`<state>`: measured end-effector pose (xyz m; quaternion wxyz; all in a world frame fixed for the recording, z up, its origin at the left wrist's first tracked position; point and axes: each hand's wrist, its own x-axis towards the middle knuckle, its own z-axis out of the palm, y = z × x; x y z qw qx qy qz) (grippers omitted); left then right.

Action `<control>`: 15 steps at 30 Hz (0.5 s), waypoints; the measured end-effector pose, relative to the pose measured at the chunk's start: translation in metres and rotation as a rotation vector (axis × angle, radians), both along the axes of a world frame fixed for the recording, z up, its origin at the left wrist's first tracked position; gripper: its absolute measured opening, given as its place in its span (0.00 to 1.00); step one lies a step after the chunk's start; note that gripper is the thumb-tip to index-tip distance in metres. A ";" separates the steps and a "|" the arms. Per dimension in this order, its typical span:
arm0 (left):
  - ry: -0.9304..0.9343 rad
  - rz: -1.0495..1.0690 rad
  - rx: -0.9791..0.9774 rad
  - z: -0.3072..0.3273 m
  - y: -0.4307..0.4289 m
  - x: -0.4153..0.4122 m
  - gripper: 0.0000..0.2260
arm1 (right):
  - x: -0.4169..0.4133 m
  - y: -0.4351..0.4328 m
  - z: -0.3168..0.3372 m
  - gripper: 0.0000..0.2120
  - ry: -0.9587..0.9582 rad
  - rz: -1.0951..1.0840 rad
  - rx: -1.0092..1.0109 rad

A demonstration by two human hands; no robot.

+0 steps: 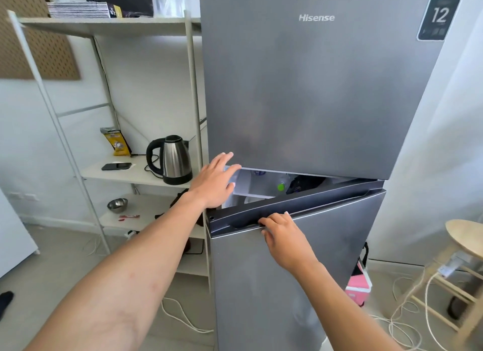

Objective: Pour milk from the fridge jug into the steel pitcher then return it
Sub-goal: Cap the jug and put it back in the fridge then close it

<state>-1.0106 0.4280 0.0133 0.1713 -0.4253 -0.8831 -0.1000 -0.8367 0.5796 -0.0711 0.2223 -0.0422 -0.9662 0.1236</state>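
A tall grey fridge (300, 89) stands in front of me. Its lower door (326, 246) is swung partly open, leaving a gap at the top left. My right hand (281, 231) curls its fingers into the recessed handle along the door's top edge. My left hand (215, 183) reaches with straight fingers into the gap at the fridge's left edge. Through the gap I see door-shelf items, among them a bottle with a green cap (281, 186). No milk jug or steel pitcher shows.
A white metal shelf unit (125, 173) stands left of the fridge with a steel kettle (173, 160), a phone (116, 166), a yellow packet and a small steel bowl (117, 205). A wooden stool (465, 246) and loose cables lie at the right. A pink box (359, 285) sits beside the fridge.
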 end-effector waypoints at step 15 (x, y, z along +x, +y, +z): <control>0.324 -0.030 0.289 0.014 0.035 -0.085 0.29 | -0.080 0.004 -0.005 0.09 0.096 -0.096 0.020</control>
